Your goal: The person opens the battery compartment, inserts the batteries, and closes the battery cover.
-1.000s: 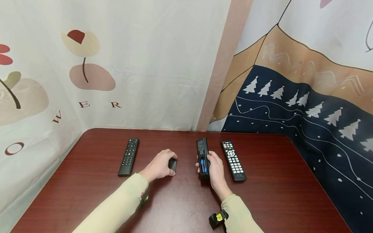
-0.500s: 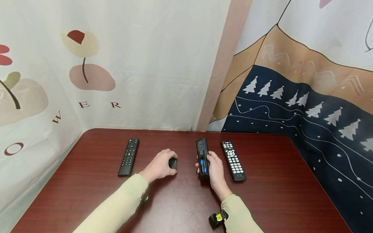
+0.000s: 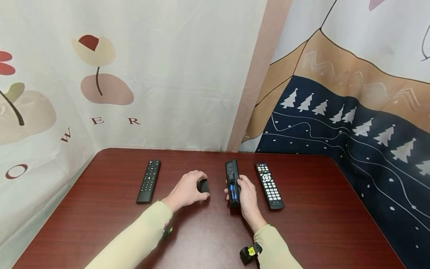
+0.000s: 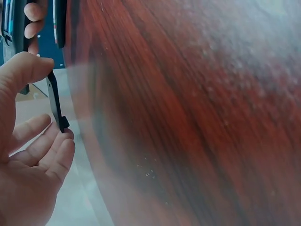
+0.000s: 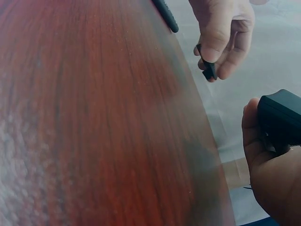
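My left hand [image 3: 187, 189] pinches a small black battery cover [image 3: 203, 186] between thumb and fingertips, held above the table. In the left wrist view the cover [image 4: 54, 100] appears edge-on, with a small tab at its lower end. To its right, my right hand [image 3: 248, 196] grips a black remote control [image 3: 231, 172] with its back turned up. The remote's battery compartment is uncovered and blue batteries [image 3: 233, 192] lie in it. In the right wrist view the remote [image 5: 282, 115] shows its dark end, and the right hand's fingers curl around it. A gap separates cover and remote.
A black remote [image 3: 149, 182] lies on the left of the reddish-brown table [image 3: 208, 239]. Another remote with white buttons [image 3: 269, 185] lies just right of my right hand. Patterned curtains [image 3: 181, 74] hang behind the table.
My left hand has moved slightly right with the battery cover, closer to the held remote, and the cover has turned a little. My right hand has barely shifted, slightly left.
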`<state>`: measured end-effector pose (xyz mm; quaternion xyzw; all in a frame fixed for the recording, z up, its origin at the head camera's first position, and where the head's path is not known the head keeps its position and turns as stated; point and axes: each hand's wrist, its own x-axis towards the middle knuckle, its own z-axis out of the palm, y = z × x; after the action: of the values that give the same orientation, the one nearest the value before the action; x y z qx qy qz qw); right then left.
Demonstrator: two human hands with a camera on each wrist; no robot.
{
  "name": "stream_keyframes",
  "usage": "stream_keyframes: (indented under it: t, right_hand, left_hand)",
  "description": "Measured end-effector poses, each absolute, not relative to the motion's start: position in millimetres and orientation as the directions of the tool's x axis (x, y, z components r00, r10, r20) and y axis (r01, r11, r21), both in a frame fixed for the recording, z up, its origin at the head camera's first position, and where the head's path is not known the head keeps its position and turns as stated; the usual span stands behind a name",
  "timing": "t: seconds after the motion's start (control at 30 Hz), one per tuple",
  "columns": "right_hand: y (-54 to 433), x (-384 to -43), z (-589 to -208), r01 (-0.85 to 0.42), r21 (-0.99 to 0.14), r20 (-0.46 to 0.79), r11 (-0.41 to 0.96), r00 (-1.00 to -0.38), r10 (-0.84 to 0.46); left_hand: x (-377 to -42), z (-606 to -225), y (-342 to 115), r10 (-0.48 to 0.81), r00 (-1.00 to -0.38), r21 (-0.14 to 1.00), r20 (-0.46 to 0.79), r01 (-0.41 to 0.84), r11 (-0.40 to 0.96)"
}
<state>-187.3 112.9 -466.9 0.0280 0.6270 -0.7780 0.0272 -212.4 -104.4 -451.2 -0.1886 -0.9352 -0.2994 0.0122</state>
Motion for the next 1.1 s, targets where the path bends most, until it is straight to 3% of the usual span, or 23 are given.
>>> stream_keyframes:
  t: [0.5,0.87,1.1]
  right_hand:
    - [110.7,-186.3,-464.4,0.08,-0.978,-0.079,-0.195,-0.997,-0.011]
    - [110.1,-187.1,-465.6,0.082,-0.982,-0.079,-0.171,-0.997,-0.025]
    - [108.5,-185.8,-465.7,0.073,-0.99,-0.074,-0.118,-0.997,0.0]
  left_hand:
    - [-204.2,-440.2,-90.9,0.362,-0.908,0.629,0.212,0.41,0.66]
    - [-201.1,-437.7,-82.4,0.379,-0.868,0.618,0.321,0.495,0.61]
    - [-199.4,-436.2,-76.8,0.386,-0.864,0.637,0.324,0.501,0.586]
